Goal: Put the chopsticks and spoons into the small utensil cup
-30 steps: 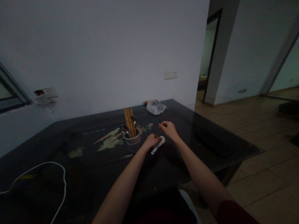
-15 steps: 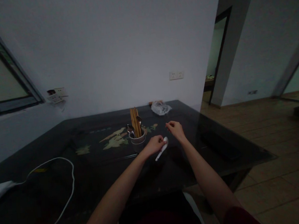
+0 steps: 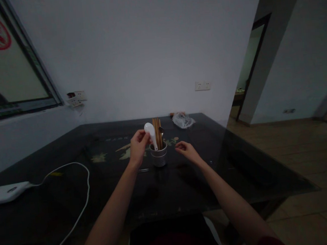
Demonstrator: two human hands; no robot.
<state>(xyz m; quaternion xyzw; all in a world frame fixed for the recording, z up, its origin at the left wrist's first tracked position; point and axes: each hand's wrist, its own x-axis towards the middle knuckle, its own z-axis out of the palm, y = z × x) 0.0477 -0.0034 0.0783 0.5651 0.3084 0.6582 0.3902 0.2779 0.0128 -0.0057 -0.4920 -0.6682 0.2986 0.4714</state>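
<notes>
My left hand (image 3: 138,143) is closed on a white soup spoon (image 3: 149,129), its bowl up and its handle pointing down. The handle's tip is at the mouth of a grey cup (image 3: 159,158); whether it touches the cup I cannot tell. Several wooden chopsticks (image 3: 157,132) stand upright in the cup, with a metal spoon (image 3: 161,130) leaning at their right. The metal spoon seen earlier on the cup's left side is hidden now. To the right of the cup, my right hand (image 3: 186,150) hovers over the table, fingers loosely bent and apart, holding nothing.
The dark glossy table (image 3: 214,186) has a painted flower pattern. A clear plastic bag (image 3: 183,121) lies at the back, near the wall. On the left, a white power strip (image 3: 9,193) trails a white cable (image 3: 87,196). Wall sockets (image 3: 203,85) sit behind.
My left hand has lifted the white spoon up and left to the cup and turned it handle down. My right hand stays right of the cup, slightly lower. The view has shifted left.
</notes>
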